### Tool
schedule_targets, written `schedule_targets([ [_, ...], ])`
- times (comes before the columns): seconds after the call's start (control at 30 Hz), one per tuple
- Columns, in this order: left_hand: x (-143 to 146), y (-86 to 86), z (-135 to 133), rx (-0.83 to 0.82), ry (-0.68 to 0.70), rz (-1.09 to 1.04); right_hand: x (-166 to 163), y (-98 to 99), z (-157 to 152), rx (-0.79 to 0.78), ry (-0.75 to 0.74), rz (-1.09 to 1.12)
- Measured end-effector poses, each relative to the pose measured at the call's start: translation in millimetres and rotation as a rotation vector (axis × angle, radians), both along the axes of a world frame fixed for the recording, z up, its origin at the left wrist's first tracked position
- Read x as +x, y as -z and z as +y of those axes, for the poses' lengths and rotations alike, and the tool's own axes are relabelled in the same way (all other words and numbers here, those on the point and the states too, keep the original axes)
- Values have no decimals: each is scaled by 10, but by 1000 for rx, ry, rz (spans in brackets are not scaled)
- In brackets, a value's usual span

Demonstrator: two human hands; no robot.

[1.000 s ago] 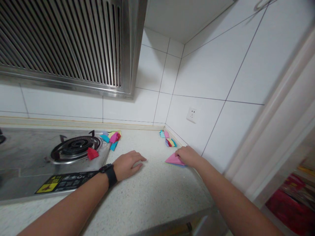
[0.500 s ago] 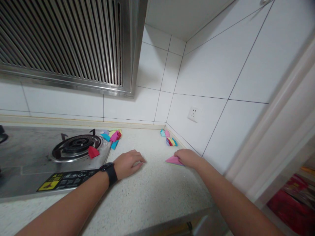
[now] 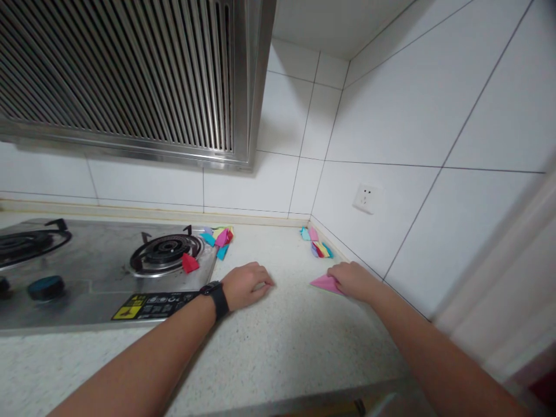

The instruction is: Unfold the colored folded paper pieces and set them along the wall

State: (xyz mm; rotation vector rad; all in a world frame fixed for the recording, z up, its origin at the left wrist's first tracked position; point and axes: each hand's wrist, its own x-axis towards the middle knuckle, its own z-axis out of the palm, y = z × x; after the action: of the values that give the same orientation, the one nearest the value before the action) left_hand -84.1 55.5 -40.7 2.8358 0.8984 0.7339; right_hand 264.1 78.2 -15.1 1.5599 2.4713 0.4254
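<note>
My right hand (image 3: 354,280) is closed on a pink folded paper (image 3: 325,282), a pointed shape with a thin green edge below. The paper lies low over the countertop, its tip toward the left; its right end is hidden under my fingers. My left hand (image 3: 247,286), with a black watch at the wrist, rests on the counter to the left. Its fingers are curled, thumb and forefinger tips together, and nothing shows between them. Behind my right hand lies a group of colourful folded papers (image 3: 320,249), near the wall.
On the left is a steel gas stove (image 3: 104,292). A pile of colourful folded papers (image 3: 223,237) lies at its right edge, and a red folded paper (image 3: 190,263) by the burner. A range hood (image 3: 243,127) hangs above; a socket (image 3: 365,198) sits on the right wall.
The view has turned left, so everything sits further right and more of the stove shows. My right hand still holds the pink paper; my left hand stays on the counter.
</note>
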Motion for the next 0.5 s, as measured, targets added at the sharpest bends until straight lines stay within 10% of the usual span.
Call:
schedule_targets([
  [0.27, -48, -14, 34, 5, -44, 32, -157, -243, 58, -19, -36, 86],
  [0.5, -102, -13, 102, 3, -130, 62, -1001, -449, 91, 62, -287, 432],
])
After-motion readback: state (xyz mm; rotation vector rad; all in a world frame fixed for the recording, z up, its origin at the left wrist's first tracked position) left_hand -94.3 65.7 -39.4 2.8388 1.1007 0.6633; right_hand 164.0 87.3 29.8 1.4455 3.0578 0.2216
